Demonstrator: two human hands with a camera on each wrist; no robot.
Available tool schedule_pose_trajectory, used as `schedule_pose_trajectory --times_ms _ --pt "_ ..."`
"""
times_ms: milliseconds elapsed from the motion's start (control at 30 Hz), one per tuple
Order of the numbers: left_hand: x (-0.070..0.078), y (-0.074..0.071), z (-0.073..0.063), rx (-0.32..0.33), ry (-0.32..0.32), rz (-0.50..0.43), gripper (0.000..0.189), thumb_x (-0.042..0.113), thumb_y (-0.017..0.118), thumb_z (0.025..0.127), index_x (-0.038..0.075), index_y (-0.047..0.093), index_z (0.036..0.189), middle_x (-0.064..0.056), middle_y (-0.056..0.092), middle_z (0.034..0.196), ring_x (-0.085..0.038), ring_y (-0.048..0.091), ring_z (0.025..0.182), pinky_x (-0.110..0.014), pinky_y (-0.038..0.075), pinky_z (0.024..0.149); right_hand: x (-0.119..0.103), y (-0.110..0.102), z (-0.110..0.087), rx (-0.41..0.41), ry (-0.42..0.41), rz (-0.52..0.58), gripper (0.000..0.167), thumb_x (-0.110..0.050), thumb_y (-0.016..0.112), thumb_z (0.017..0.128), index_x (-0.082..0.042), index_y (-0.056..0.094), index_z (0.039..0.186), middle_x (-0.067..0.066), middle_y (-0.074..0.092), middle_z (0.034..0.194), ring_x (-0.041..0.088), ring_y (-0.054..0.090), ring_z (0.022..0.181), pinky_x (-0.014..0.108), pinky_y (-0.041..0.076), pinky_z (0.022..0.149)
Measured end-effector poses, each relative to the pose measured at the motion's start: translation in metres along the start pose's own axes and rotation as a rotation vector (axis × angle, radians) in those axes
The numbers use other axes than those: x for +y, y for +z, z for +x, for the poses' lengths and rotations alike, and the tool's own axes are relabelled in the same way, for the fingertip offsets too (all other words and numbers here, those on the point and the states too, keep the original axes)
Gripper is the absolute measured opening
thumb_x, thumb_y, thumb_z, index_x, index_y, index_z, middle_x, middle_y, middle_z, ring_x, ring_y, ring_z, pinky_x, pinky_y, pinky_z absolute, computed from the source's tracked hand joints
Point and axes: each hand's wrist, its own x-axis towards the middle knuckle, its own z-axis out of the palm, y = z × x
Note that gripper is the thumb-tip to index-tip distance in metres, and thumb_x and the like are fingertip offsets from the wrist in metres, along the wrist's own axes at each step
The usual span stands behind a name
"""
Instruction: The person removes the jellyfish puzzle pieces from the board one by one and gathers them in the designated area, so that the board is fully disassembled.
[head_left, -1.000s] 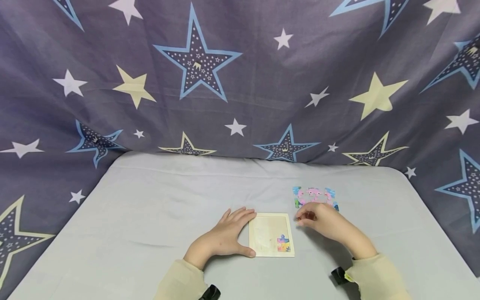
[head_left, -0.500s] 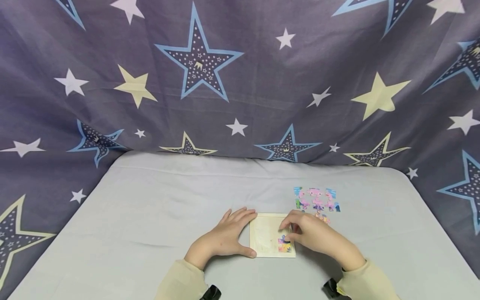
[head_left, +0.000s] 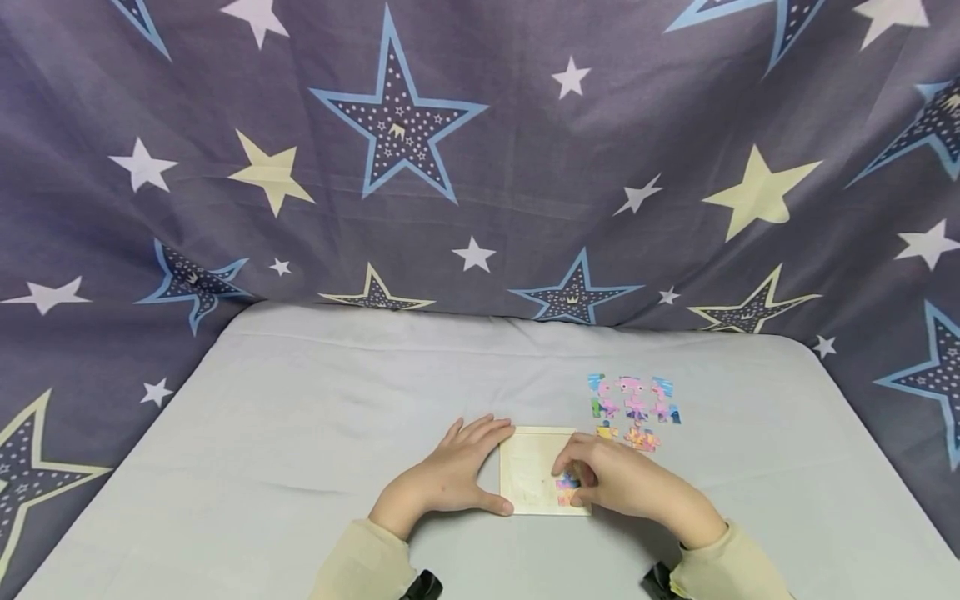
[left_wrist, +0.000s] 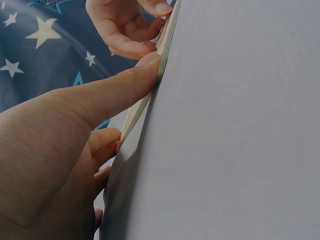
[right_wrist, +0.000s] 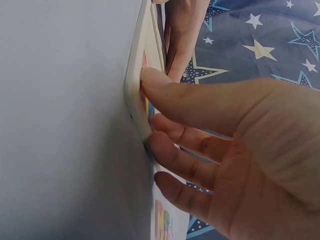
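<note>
A pale wooden puzzle tray (head_left: 528, 467) lies on the table in front of me. My left hand (head_left: 453, 475) is spread along its left side, thumb at the near corner and forefinger at the far one. In the left wrist view that thumb (left_wrist: 120, 92) presses the tray's edge. Over the tray's right part, my right hand (head_left: 630, 479) pinches at the colourful jigsaw pieces (head_left: 567, 483) in the lower right corner, thumb and forefinger on either side. The right wrist view shows the thumb (right_wrist: 175, 95) inside the tray rim; the fingers partly hide the pieces there.
Several loose jigsaw pieces (head_left: 633, 400) with pink and blue print lie beyond the tray to the right. A yellow piece (head_left: 606, 431) and an orange one (head_left: 642, 437) are close behind my right hand. A star-patterned curtain (head_left: 480, 167) hangs behind the grey-covered table (head_left: 337, 400).
My right hand has moved left from beside the tray to over its lower right corner, then slightly nearer to me. More loose pieces show behind it. The left hand has stayed put.
</note>
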Motion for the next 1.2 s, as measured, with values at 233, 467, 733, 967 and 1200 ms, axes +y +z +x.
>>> schedule_pose_trajectory --times_ms 233,467,733,967,1200 --pt "-0.0007 0.0009 -0.0006 0.002 0.0 -0.001 0.101 0.051 0.083 0.073 0.012 0.036 0.153 -0.002 0.028 0.16 -0.024 0.013 0.151 -0.05 -0.003 0.121 -0.0011 0.0009 0.0003 -0.018 0.003 0.007 0.028 -0.006 0.081 0.08 -0.013 0.069 0.105 -0.01 0.052 0.087 0.0 0.046 0.065 0.021 0.046 0.058" --pt "-0.001 0.0014 -0.0007 0.004 0.002 -0.002 0.102 0.051 0.083 0.072 0.013 0.036 0.153 -0.002 0.028 0.161 -0.025 0.013 0.151 -0.05 -0.003 0.121 -0.0017 0.002 0.0001 -0.013 0.012 0.004 0.029 -0.004 0.081 0.08 -0.011 0.07 0.106 -0.008 0.053 0.09 0.001 0.047 0.067 0.021 0.047 0.059" --pt "-0.0009 0.0009 -0.0001 0.001 0.002 -0.003 0.102 0.051 0.083 0.073 0.013 0.035 0.154 -0.002 0.028 0.161 -0.024 0.013 0.151 -0.05 -0.003 0.121 -0.0042 0.0019 -0.0007 -0.001 0.014 -0.013 0.029 -0.004 0.081 0.079 -0.013 0.072 0.105 -0.008 0.052 0.091 0.003 0.047 0.067 0.021 0.046 0.057" --pt "-0.0001 0.0006 -0.0002 -0.003 0.001 0.003 0.101 0.05 0.083 0.073 0.013 0.035 0.154 -0.001 0.028 0.161 -0.024 0.013 0.151 -0.05 -0.003 0.121 -0.0051 0.0018 -0.0008 -0.003 0.016 -0.022 0.026 -0.004 0.08 0.081 -0.016 0.072 0.102 -0.009 0.052 0.094 0.001 0.047 0.068 0.021 0.046 0.057" --pt "-0.0005 0.0006 0.0002 -0.001 0.003 0.006 0.101 0.05 0.083 0.073 0.013 0.035 0.154 -0.002 0.028 0.161 -0.025 0.013 0.151 -0.05 -0.003 0.121 -0.0045 0.0013 -0.0005 0.002 -0.006 -0.019 0.025 -0.004 0.081 0.08 -0.017 0.07 0.099 -0.009 0.051 0.086 0.002 0.045 0.065 0.021 0.044 0.057"
